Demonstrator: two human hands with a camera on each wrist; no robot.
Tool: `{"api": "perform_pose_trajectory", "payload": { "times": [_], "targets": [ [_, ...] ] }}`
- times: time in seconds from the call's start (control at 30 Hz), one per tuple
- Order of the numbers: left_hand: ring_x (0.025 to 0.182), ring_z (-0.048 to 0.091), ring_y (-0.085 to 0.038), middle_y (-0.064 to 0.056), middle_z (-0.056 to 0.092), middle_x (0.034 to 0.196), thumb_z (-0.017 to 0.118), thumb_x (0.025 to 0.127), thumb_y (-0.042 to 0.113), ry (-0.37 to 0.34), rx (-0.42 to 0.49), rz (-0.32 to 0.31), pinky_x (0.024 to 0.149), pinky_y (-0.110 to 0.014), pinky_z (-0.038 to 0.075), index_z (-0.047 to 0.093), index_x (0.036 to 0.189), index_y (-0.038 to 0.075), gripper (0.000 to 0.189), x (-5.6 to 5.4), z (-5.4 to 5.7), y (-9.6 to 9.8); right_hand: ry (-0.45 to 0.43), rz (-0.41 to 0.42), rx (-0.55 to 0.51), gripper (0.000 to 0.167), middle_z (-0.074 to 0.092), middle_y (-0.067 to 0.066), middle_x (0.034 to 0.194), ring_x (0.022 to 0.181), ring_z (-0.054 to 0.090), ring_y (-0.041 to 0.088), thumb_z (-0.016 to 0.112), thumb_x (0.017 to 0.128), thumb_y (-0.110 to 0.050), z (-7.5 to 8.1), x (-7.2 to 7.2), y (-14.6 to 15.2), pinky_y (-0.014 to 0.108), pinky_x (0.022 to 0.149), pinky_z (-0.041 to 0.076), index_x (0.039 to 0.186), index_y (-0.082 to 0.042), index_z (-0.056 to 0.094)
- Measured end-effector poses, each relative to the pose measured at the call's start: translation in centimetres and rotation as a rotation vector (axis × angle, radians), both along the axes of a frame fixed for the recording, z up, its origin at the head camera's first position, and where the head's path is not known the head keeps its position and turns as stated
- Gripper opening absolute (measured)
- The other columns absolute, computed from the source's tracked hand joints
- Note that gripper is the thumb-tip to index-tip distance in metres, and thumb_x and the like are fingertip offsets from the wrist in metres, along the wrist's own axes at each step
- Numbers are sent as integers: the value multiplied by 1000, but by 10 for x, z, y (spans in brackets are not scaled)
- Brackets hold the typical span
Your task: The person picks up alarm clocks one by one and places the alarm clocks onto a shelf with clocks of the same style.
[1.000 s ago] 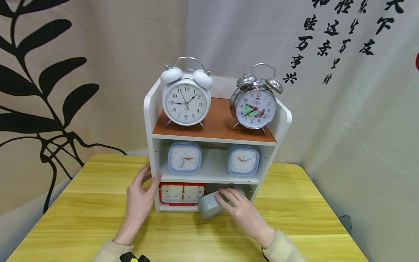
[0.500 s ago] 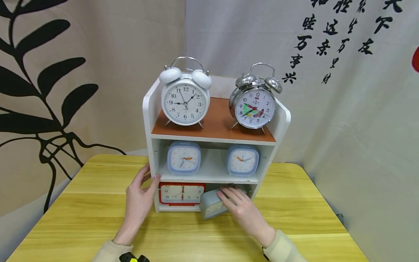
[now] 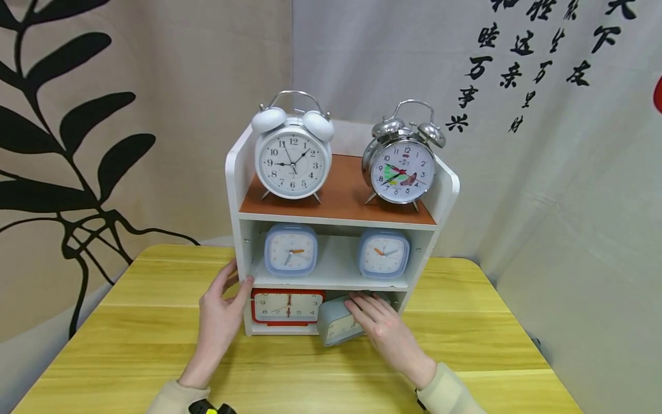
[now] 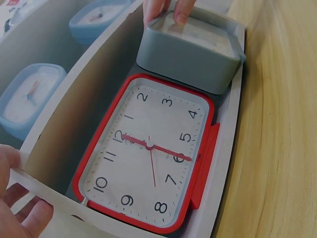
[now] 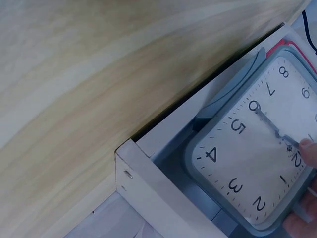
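A white three-tier shelf (image 3: 338, 253) stands on the wooden table. My left hand (image 3: 219, 316) holds its left side panel, the thumb at the front edge and the fingers against the outer face. At the bottom tier my right hand (image 3: 385, 330) grips a grey-blue square alarm clock (image 3: 336, 328), with a fingertip on its dial in the right wrist view. This clock sits tilted and turned, its left end sticking out past the shelf's front edge. Beside it, a red-framed clock (image 4: 143, 148) occupies the left of that tier. The grey-blue clock's right end is hidden behind my hand.
On the top tier are a white twin-bell alarm clock (image 3: 293, 155) and a silver twin-bell one (image 3: 403, 164). Two light blue clocks, one left (image 3: 291, 250) and one right (image 3: 384, 254), stand in the middle tier. The yellowish wooden table (image 3: 289, 374) extends around the shelf.
The grey-blue clock has shifted slightly right and its dial has turned more into sight under my right hand. My left hand stays in place on the shelf.
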State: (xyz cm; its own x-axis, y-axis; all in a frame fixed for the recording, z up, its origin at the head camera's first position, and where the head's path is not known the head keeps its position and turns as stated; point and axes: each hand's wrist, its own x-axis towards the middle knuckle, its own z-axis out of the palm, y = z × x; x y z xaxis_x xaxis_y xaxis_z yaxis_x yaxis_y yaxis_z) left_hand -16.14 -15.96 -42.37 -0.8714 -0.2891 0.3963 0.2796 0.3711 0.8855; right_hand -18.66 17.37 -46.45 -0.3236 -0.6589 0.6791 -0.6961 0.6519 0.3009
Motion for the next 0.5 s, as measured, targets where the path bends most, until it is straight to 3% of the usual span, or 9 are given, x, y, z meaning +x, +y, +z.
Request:
{"api": "perform_pose_trajectory", "payload": {
  "times": [0.17, 0.5],
  "targets": [
    [128, 65, -34, -19, 59, 154, 64, 105, 13, -4, 5, -2, 90, -38, 66, 53, 153, 7, 49, 1, 0, 0, -14, -9, -13, 52, 77, 9, 129, 118, 74, 25, 24, 117, -24, 0, -1, 1, 45, 99, 64, 129, -8, 73],
    [128, 65, -34, -18, 59, 154, 63, 105, 13, -9, 0, 3, 89, -33, 66, 53, 153, 7, 49, 1, 1, 0, -36, -48, -1, 57, 77, 8, 131, 120, 73, 26, 20, 117, -24, 1, -1, 4, 45, 104, 62, 129, -9, 73]
  ]
}}
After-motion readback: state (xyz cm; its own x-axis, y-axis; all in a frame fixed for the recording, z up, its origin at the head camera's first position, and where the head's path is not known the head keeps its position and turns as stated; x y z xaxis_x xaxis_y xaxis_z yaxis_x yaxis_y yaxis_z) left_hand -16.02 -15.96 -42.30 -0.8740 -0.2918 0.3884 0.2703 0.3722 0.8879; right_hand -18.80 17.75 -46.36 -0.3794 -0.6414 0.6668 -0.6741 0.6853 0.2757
